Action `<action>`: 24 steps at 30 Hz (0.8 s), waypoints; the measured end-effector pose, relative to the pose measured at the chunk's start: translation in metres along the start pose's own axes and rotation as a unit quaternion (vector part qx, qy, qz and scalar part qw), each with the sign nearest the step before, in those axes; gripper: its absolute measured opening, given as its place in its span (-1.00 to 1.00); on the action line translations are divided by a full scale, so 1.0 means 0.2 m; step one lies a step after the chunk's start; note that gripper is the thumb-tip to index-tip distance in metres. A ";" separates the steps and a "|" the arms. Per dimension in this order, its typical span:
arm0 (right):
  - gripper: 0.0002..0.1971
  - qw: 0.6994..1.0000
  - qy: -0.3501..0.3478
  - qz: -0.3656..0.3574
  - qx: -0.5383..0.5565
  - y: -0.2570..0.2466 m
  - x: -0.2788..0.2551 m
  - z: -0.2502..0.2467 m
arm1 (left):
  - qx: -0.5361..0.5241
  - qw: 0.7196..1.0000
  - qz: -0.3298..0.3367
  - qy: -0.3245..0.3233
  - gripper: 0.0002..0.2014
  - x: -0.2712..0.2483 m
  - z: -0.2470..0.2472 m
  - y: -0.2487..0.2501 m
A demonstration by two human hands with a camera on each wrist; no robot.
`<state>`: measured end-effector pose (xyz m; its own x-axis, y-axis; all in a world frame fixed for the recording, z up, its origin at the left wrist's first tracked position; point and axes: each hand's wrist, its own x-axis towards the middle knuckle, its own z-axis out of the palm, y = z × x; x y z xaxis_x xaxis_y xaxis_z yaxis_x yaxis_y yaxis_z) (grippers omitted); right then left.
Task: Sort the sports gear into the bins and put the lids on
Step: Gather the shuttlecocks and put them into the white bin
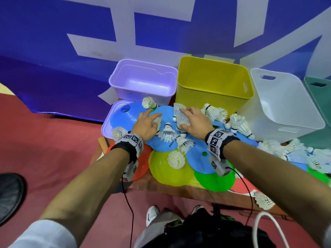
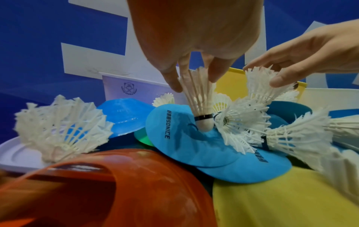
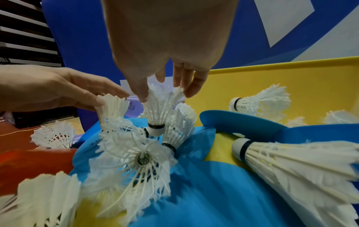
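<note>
Several white shuttlecocks lie scattered over flat disc cones in blue (image 1: 161, 145), yellow (image 1: 166, 174), green (image 1: 215, 181) and red (image 1: 143, 163). My left hand (image 1: 154, 120) pinches the feather skirt of one shuttlecock (image 2: 198, 98), which stands cork down on a blue cone (image 2: 180, 138). Just to the right, my right hand (image 1: 181, 118) pinches the skirt of another shuttlecock (image 3: 159, 110), also cork down. Behind stand an empty purple bin (image 1: 114, 77), a yellow bin (image 1: 213, 97), a tilted white bin (image 1: 286, 111) and a green bin (image 1: 318, 90). A purple lid (image 1: 107, 126) lies under the left cones.
The gear sits on a low wooden table (image 1: 179, 190) against a blue banner wall. More shuttlecocks (image 1: 293, 154) pile at the right, and one (image 1: 263, 201) sits at the front edge. A black shoe (image 1: 9, 194) is on the red floor at left. Cables hang from both wrists.
</note>
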<state>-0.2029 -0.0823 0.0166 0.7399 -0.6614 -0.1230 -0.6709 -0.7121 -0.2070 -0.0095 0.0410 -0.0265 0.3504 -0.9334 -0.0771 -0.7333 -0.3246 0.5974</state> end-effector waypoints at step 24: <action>-0.42 1.000 0.003 0.029 -0.003 -0.02 0.07 -0.05 | -0.004 1.000 0.010 -0.004 -0.62 0.07 -0.14 -0.01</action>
<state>-0.1902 -0.0910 0.0248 0.6996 -0.7030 -0.1278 -0.7128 -0.6742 -0.1935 0.0137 0.0329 -0.0062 0.3308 -0.9409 -0.0721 -0.7350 -0.3048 0.6057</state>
